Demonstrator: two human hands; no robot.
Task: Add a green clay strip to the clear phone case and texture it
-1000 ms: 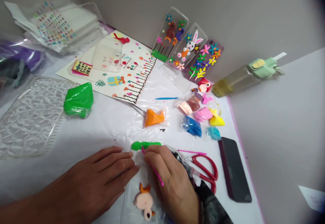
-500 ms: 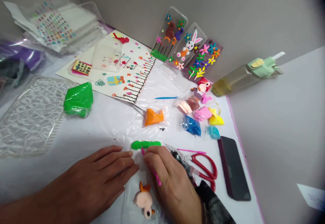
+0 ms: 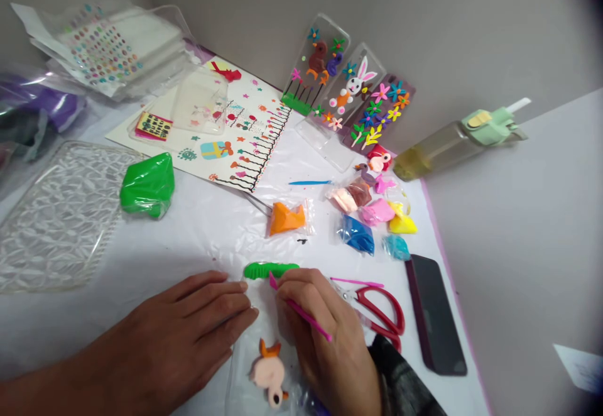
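My right hand [image 3: 325, 334] is closed around a pink clay modelling tool [image 3: 308, 318]. Its flat tip touches or hovers just at the lower edge of a green clay strip [image 3: 271, 270], which shows ridges on its left part. The strip lies across the far end of a clear phone case [image 3: 240, 372]. On the case, nearer me, is a peach clay duck [image 3: 268, 375] with orange feet and beak, its head toward me. My left hand [image 3: 202, 322] lies flat, fingers outstretched, with its fingertips over the left edge of the case.
Red-handled scissors [image 3: 381, 309], another pink tool [image 3: 357, 283] and a black phone [image 3: 436, 315] lie to the right. Bagged clay lumps, including orange [image 3: 287, 218] and blue [image 3: 357, 234], sit beyond. Decorated cases [image 3: 348, 86] lean at the back beside a bottle [image 3: 452, 142]. Green clay [image 3: 148, 183] is left.
My right hand has shifted slightly right along the green strip and tilted the pink tool lower, so more of its handle shows. My left hand has stayed in place.
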